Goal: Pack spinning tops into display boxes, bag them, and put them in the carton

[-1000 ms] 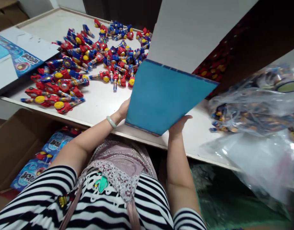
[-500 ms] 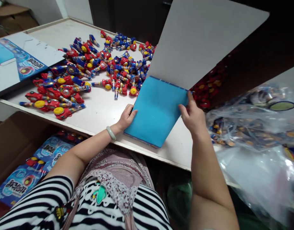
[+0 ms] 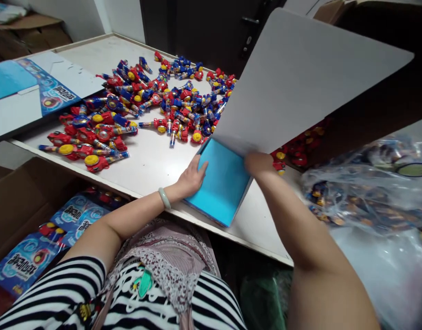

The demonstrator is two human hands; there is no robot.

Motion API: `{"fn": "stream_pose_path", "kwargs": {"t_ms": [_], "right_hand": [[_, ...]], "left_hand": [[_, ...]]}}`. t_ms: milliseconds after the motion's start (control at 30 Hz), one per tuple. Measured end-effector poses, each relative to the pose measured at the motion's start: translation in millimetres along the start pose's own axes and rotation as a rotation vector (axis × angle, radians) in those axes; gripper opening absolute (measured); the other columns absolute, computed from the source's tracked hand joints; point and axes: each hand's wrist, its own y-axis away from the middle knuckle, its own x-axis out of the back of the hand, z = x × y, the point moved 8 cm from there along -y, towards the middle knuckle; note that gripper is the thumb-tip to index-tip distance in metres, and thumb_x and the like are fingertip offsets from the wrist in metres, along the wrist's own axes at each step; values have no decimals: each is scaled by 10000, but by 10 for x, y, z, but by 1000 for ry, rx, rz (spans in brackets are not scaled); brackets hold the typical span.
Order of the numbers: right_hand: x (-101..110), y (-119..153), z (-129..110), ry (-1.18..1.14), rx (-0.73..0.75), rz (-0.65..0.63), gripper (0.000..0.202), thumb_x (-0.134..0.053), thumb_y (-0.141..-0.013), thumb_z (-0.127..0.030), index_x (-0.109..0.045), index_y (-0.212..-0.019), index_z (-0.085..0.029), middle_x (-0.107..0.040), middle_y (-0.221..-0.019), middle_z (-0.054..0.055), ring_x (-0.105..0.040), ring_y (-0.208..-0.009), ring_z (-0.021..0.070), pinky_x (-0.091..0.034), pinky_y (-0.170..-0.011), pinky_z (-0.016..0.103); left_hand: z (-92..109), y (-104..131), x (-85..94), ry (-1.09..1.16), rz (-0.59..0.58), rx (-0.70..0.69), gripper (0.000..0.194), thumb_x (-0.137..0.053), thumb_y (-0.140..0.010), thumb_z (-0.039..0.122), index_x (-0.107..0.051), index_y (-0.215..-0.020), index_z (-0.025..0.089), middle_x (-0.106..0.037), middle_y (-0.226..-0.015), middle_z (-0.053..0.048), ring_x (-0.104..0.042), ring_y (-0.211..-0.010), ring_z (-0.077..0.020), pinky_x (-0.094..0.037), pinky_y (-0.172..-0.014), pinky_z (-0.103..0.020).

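A cardboard display box point(image 3: 222, 183) with a bright blue inner face lies at the table's front edge. Its tall white flap point(image 3: 283, 78) stands up behind, leaning to the right. My left hand point(image 3: 193, 178) grips the box's left side, thumb over the edge on the blue. At the far right corner, where flap and box meet, is my right hand point(image 3: 257, 164), smeared by motion; its fingers are hidden. Many red and blue toys with clear tubes point(image 3: 183, 110) lie loose on the table beyond the box.
A flat white and blue printed carton point(image 3: 56, 91) lies on the table at the left. Below it, a brown box point(image 3: 11, 197) holds blue printed packs point(image 3: 23, 261). Clear plastic bags point(image 3: 365, 192) of small items bulge at the right. Several more toys point(image 3: 300, 146) lie behind the flap.
My right hand has moved inward from the box's right edge to the foot of the flap. The blue face now sits deeper between raised edges. My left hand still holds the left side.
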Motion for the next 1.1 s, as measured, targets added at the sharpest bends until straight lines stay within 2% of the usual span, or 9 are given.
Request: {"fn": "stream_pose_path", "kwargs": {"t_ms": [167,300,433,533,633,733,833,967,1100], "right_hand": [[-637,259,-331,238,-45,-82,375,-415,-912,-24,-639,-1189,92,-696,-1056,379,-706,-1090,411,-555,-865,506],[-765,355,-389,334,-39,-136,449,-374,-917,-20,-525,-1308,143,-688,-1039,399,-721,-1056,409,-571,-825,499],[-666,428,-533,360,27,-158,428,-370,-936,-62,-610,-1281,20,-690,-1105,341,-701,-1101,395,-575,-844,502],[-722,620,-757,366,170,-150,506,-309,-980,-112,-539,-1432,-118,-621,-1317,275,-640,-1197,368,-586,-841,464],[-872,816,-829,406,281,-142,556,-288,-991,-133,-447,-1523,-160,-540,-1439,251,-588,-1235,381,-588,-837,470],[-964,897,-734,414,365,-134,545,-340,-989,-150,-463,-1520,-169,-527,-1466,231,-549,-1278,376,-558,-938,477],[-967,895,-617,383,440,-95,509,-378,-990,-180,-522,-1478,-183,-559,-1437,219,-564,-1251,361,-547,-965,473],[-939,841,-448,286,432,-49,478,-380,-992,-235,-574,-1428,-220,-592,-1407,193,-594,-1199,360,-552,-945,520],[-783,808,-434,-81,412,-50,412,-435,-978,-346,-658,-1301,-224,-676,-1271,155,-649,-1143,313,-554,-987,506]], "left_hand": [[170,-53,-250,-267,-249,-118,487,-343,-924,54,-570,-1343,-45,-495,-1461,-304,-494,-1381,-358,-404,-1142,-537],[259,-87,-299,-392,-319,-229,409,-367,-921,69,-683,-1138,-74,-621,-1239,-349,-590,-1190,-408,-467,-958,-545],[329,-81,-188,-312,-342,-257,348,-392,-936,95,-700,-1039,-30,-659,-1061,-288,-606,-1043,-366,-475,-838,-464],[307,-123,-47,-92,-338,-235,276,-440,-925,94,-692,-1024,43,-661,-1037,-205,-608,-991,-295,-488,-840,-400],[-119,-352,247,237,-174,-48,250,-459,-943,123,-663,-1087,131,-665,-1069,-117,-616,-982,-212,-496,-885,-321],[-1077,-585,480,320,-3,433,194,-505,-957,160,-639,-1096,145,-650,-1148,-116,-608,-1077,-206,-467,-961,-305],[-1834,-690,521,272,26,778,259,-683,-880,223,-612,-1098,101,-593,-1262,-203,-544,-1245,-299,-416,-1044,-368],[-2163,-726,419,353,2,875,282,-724,-852,234,-598,-1065,98,-628,-1185,-216,-566,-1209,-325,-434,-985,-372],[-2091,-464,417,560,-74,880,265,-564,-968,354,-610,-877,110,-639,-791,-111,-635,-793,-213,-477,-721,-303]]}}
